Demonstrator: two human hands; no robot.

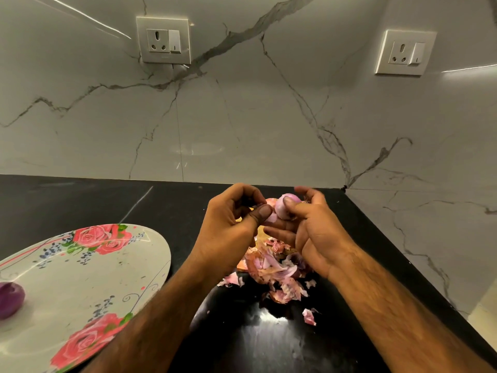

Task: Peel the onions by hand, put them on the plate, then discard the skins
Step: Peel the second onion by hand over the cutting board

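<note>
Hidden: the far side of the onion (285,209) sits behind the fingers of the right hand (309,230); both forearms cover part of the skins (274,267) and the near counter
Cut off: the plate (107,265) runs out of view at the left and bottom edges; the 1 peeled onion (10,300) on it is clipped by the left edge
Hard to make out: an orange patch under the hands, too covered to name
Right hand: thumb and curled fingers grip the onion, held above the skins
Left hand (231,224): thumb and fingers pinch a skin flap (271,218) that touches the onion
Edges: the counter (80,200) meets the marble wall (242,117) just behind the hands; its right side runs along the side wall, near the right forearm
Open room: dark counter between the plate and the back wall, left of the hands; 2 sockets (163,40) sit high on the walls
</note>
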